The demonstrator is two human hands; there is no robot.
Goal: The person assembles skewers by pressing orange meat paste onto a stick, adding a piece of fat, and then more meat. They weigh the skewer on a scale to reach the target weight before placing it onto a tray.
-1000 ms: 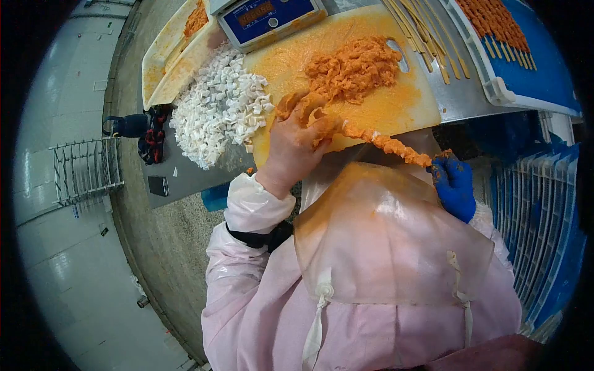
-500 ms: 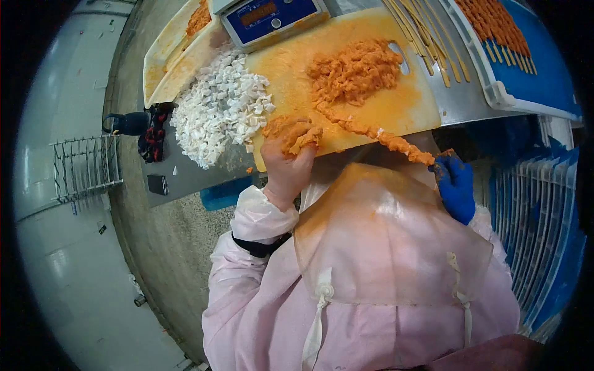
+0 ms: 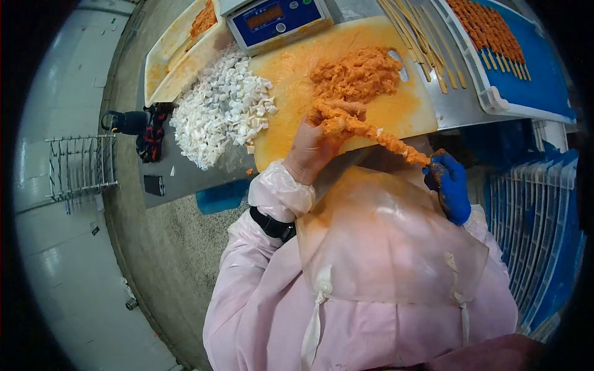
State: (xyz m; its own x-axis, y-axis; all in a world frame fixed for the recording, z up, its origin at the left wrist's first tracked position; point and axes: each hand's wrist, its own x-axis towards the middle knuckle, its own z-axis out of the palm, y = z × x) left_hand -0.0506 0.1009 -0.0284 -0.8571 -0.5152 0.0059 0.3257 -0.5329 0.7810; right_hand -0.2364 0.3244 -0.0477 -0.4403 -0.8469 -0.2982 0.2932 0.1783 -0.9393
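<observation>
A skewer coated with orange marinated meat slants across the near edge of the yellow cutting board. My right hand, in a blue glove, is closed round its lower end. At the other end, my bare left hand curls its fingers about the meat-covered stick, with orange meat on the fingers. Just beyond lies a heap of orange meat pieces on the board. A pile of white diced pieces sits left of my left hand.
A digital scale stands at the back. Bare wooden sticks lie right of the board, beside a white-rimmed blue tray of finished skewers. A white tub holds more meat. Stacked crates stand at right.
My left hand has moved right and slightly up from the board's left front, and its fingers now surround the skewer's upper end. My right hand keeps its grip nearly in place.
</observation>
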